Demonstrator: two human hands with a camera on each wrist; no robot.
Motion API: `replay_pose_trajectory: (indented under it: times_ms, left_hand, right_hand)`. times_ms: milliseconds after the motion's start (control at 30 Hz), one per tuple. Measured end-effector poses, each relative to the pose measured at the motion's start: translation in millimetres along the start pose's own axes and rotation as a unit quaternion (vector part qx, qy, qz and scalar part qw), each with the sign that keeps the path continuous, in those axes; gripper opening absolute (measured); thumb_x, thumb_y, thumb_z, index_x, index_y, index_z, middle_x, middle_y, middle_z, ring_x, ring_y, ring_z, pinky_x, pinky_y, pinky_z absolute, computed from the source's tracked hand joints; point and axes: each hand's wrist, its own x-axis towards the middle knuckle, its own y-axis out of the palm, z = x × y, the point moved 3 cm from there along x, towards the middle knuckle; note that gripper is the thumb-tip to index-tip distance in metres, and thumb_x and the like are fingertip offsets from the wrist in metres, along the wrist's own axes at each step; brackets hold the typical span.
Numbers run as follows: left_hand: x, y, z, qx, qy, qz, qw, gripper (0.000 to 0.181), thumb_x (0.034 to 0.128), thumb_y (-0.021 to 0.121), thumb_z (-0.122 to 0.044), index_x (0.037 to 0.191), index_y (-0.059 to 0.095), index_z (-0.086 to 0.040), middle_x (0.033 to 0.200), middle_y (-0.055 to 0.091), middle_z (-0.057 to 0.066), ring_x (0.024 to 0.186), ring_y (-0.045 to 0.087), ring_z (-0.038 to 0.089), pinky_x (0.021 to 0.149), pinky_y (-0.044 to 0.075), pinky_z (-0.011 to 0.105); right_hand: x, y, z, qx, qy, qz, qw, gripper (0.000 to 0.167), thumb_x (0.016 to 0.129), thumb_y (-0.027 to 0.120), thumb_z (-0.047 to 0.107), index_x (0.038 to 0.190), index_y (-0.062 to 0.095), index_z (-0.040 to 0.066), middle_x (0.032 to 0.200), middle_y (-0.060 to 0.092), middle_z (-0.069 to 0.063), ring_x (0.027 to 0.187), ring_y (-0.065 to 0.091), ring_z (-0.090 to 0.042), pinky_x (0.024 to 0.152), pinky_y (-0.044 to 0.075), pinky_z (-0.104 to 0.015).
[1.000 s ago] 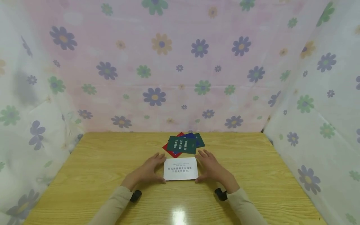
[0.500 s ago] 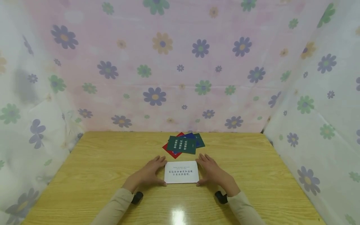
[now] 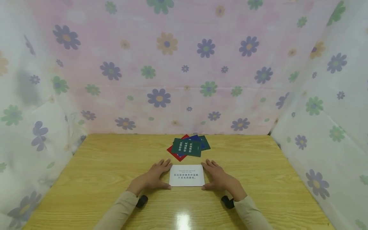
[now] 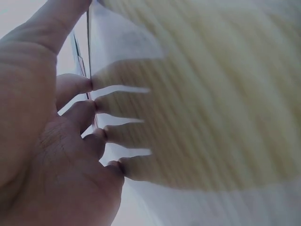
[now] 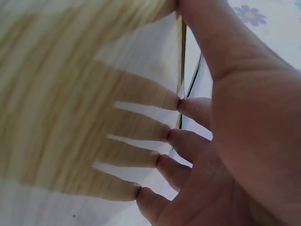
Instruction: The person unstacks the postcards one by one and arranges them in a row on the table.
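Observation:
A white card [image 3: 187, 175] with printed writing lies flat on the wooden table between the two hands. The left hand [image 3: 152, 178] rests at its left edge, thumb by the near corner and fingers by the far one. Mirroring it, the right hand [image 3: 219, 178] rests at the right edge. Fingers are spread and relaxed on both. In the left wrist view, the left hand [image 4: 66, 141] has its fingertips down on the glossy tabletop; the right hand [image 5: 211, 141] does likewise in the right wrist view.
Behind the white card, several overlapping cards lie fanned: a green card [image 3: 187, 147] on top, with a red card [image 3: 180, 157], a blue one and another green one under it. The wooden table [image 3: 109, 159] meets a flowered cloth [image 3: 172, 73] at the back and sides.
Compared with a second ago, the white card and both hands are slightly nearer the person, with a wider gap to the coloured cards. The fanned cards have stayed in place.

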Motion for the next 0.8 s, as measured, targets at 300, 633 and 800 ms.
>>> replay_pose_trajectory:
  times_ms: [300, 633, 800]
  left_hand:
    - [2.4, 0.6, -1.6, -0.026, 0.002, -0.009, 0.9996, 0.096, 0.0806, 0.087, -0.031, 0.156, 0.036, 0.000, 0.168, 0.023, 0.017, 0.156, 0.009, 0.044, 0.125, 0.008, 0.063]
    - [2.3, 1.5, 3.0, -0.030, -0.002, -0.017, 0.9994, 0.100, 0.0799, 0.088, -0.030, 0.159, 0.033, -0.004, 0.168, 0.024, 0.013, 0.157, 0.008, 0.041, 0.126, 0.007, 0.059]
    - [2.8, 3.0, 2.2, -0.022, -0.006, -0.016, 0.9996, 0.100, 0.0795, 0.088, -0.031, 0.158, 0.033, -0.004, 0.168, 0.025, 0.013, 0.157, 0.010, 0.041, 0.126, 0.009, 0.059]
  right_hand:
    - [-1.7, -3.9, 3.0, 0.006, 0.018, 0.008, 0.9998, 0.098, 0.080, 0.088, 0.030, 0.156, 0.035, -0.002, 0.164, 0.024, -0.028, 0.152, 0.019, -0.050, 0.120, 0.022, -0.067]
    - [-2.1, -2.4, 2.0, 0.001, 0.008, 0.002, 1.0000, 0.104, 0.080, 0.088, 0.032, 0.155, 0.029, -0.009, 0.164, 0.024, -0.029, 0.152, 0.019, -0.050, 0.120, 0.023, -0.065]
    - [-2.4, -0.5, 0.8, 0.002, 0.008, -0.001, 1.0000, 0.104, 0.080, 0.088, 0.032, 0.155, 0.030, -0.009, 0.164, 0.025, -0.029, 0.152, 0.020, -0.049, 0.120, 0.023, -0.065]
